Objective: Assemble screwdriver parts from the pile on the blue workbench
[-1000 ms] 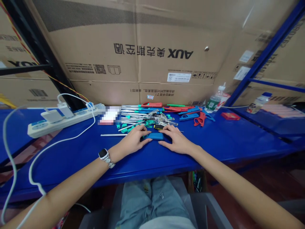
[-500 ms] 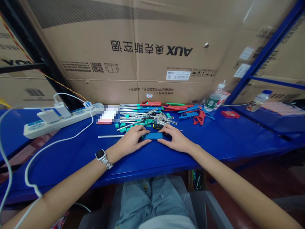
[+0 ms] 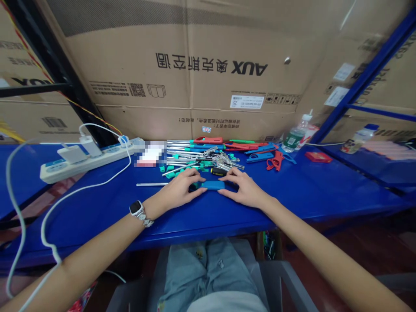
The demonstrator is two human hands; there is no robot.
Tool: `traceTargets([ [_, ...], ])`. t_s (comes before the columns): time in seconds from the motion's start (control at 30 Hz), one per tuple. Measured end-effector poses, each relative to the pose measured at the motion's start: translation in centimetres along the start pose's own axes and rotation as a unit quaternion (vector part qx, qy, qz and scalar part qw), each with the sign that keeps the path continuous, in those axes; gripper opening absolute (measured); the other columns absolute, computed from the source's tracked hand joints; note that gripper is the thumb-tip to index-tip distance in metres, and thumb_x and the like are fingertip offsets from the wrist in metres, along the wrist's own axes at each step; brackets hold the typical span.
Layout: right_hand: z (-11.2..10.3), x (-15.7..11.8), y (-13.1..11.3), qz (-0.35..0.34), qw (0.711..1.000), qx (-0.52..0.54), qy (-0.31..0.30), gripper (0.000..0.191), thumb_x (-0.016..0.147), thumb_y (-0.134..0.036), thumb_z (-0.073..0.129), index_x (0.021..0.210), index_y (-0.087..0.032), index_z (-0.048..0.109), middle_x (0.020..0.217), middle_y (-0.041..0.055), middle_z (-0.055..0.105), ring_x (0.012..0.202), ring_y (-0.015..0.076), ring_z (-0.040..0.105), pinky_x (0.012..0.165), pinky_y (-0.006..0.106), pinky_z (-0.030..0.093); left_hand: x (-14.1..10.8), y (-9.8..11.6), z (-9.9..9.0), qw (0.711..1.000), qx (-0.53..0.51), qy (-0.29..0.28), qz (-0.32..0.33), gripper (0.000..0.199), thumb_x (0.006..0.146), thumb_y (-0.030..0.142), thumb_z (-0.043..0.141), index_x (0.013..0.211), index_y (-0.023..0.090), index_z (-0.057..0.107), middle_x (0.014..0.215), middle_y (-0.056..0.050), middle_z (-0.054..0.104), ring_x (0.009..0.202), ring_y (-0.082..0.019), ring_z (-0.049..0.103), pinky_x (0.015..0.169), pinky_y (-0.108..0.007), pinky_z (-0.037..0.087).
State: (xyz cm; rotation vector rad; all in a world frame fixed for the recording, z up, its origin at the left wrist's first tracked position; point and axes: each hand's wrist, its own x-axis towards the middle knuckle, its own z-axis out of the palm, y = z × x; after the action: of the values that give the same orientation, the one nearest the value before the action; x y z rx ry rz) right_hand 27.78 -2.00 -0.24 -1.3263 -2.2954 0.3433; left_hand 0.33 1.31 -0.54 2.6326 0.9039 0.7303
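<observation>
Both my hands are closed around a blue long-necked lighter (image 3: pixel 212 185) lying along the front of the pile. My left hand (image 3: pixel 182 185) grips its left end between thumb and fingers, and the lighter's thin metal tube (image 3: pixel 151 184) sticks out to the left from under it. My right hand (image 3: pixel 245 187) pinches the other end of the handle. Just behind it lies a black and yellow screwdriver (image 3: pixel 218 171), its shaft partly covered by my right hand. Metal lighter tubes (image 3: pixel 182 149), green caps (image 3: pixel 170 174) and small wired parts (image 3: pixel 224 160) are heaped behind my hands.
Red lighter handles (image 3: pixel 276 159) and blue ones (image 3: pixel 260 157) lie at the back right. A bottle (image 3: pixel 292 141) and a red box (image 3: pixel 318 157) stand near them. On the left are a white power strip (image 3: pixel 71 167) and its cable (image 3: pixel 87 186). A cardboard wall (image 3: pixel 201 95) closes the back.
The view has shifted slightly, so everything sits a little further right. Both hands keep their hold on the blue lighter, with hardly any other movement.
</observation>
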Motion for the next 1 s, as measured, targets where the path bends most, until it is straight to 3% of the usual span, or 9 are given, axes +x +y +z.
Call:
traceTargets([
  [0.13,0.1,0.3,-0.9,0.011,0.999,-0.040,0.010,0.038,0.099,-0.051,0.066,0.126,-0.025,0.073,0.122,0.0107,0.065,0.109,0.0294,0.064,0.100,0.052,0.048,0.2,-0.6,0.2,0.999,-0.007,0.003,-0.033,0.034,0.099,0.046,0.067,0.120,0.020,0.074,0.108,-0.010,0.064,0.098,-0.027,0.065,0.091,-0.047,0.056],
  [0.23,0.6,1.4,-2.4,-0.020,0.997,-0.072,0.020,0.033,0.106,-0.044,0.055,0.125,-0.021,0.070,0.120,0.0114,0.067,0.115,0.0294,0.063,0.105,0.051,0.045,0.3,-1.1,0.5,0.999,-0.007,0.004,-0.039,0.034,0.096,0.046,0.071,0.119,0.021,0.075,0.102,-0.008,0.064,0.097,-0.028,0.064,0.088,-0.046,0.055],
  [0.4,2.2,3.8,-4.5,-0.088,0.990,-0.107,-0.034,0.032,0.109,-0.035,0.049,0.129,-0.015,0.063,0.120,0.0152,0.065,0.114,0.0297,0.060,0.101,0.047,0.046,0.1,-1.1,0.6,0.999,-0.007,0.010,-0.030,0.030,0.098,0.040,0.069,0.121,0.020,0.069,0.108,-0.010,0.067,0.106,-0.029,0.064,0.093,-0.046,0.053],
  [0.5,2.8,4.3,-4.2,-0.095,0.992,-0.076,-0.037,0.041,0.109,-0.037,0.048,0.145,-0.016,0.052,0.125,0.0159,0.064,0.115,0.0295,0.059,0.099,0.047,0.046,-0.2,-0.6,-0.5,1.000,-0.001,0.003,-0.017,0.051,0.089,0.050,0.079,0.126,0.018,0.062,0.118,-0.011,0.069,0.111,-0.031,0.063,0.097,-0.047,0.052],
  [0.6,2.8,4.2,-3.4,-0.111,0.989,-0.088,-0.050,0.043,0.109,-0.043,0.047,0.142,-0.018,0.056,0.122,0.0156,0.062,0.112,0.0306,0.058,0.098,0.048,0.046,-0.3,-0.4,-2.4,0.999,0.040,0.002,-0.003,0.064,0.079,0.060,0.085,0.121,0.018,0.063,0.120,-0.011,0.067,0.113,-0.032,0.061,0.098,-0.047,0.050],
  [0.67,2.6,4.1,-3.1,-0.122,0.985,-0.099,-0.066,0.042,0.108,-0.046,0.049,0.137,-0.018,0.061,0.120,0.0155,0.061,0.111,0.0308,0.057,0.097,0.048,0.046,-0.4,-0.7,-3.4,0.997,0.078,0.005,-0.005,0.058,0.081,0.059,0.084,0.118,0.018,0.067,0.116,-0.011,0.067,0.112,-0.032,0.061,0.097,-0.046,0.049],
  [0.73,2.1,4.0,-3.2,-0.126,0.984,-0.096,-0.080,0.041,0.107,-0.045,0.052,0.138,-0.019,0.061,0.120,0.0153,0.060,0.112,0.0304,0.057,0.098,0.047,0.047,-0.4,-1.1,-4.0,0.995,0.094,-0.026,-0.007,0.047,0.085,0.055,0.082,0.113,0.018,0.071,0.110,-0.010,0.067,0.109,-0.032,0.062,0.095,-0.046,0.049],
  [0.87,1.1,4.4,-3.9,-0.115,0.983,-0.087,-0.112,0.040,0.107,-0.041,0.054,0.138,-0.018,0.061,0.121,0.0146,0.061,0.115,0.0296,0.058,0.101,0.048,0.046,-0.2,-2.0,-3.8,0.995,0.068,-0.064,-0.024,0.034,0.089,0.047,0.079,0.106,0.018,0.074,0.105,-0.009,0.068,0.103,-0.028,0.063,0.090,-0.042,0.048],
  [1.0,1.4,5.5,-5.5,-0.083,0.982,-0.111,-0.130,0.038,0.112,-0.033,0.035,0.119,-0.017,0.069,0.110,0.0121,0.066,0.106,0.0260,0.062,0.097,0.044,0.048,0.0,-2.3,-3.2,0.996,0.060,-0.060,-0.035,0.033,0.085,0.048,0.082,0.100,0.020,0.073,0.102,-0.008,0.068,0.102,-0.028,0.061,0.088,-0.041,0.047],
])
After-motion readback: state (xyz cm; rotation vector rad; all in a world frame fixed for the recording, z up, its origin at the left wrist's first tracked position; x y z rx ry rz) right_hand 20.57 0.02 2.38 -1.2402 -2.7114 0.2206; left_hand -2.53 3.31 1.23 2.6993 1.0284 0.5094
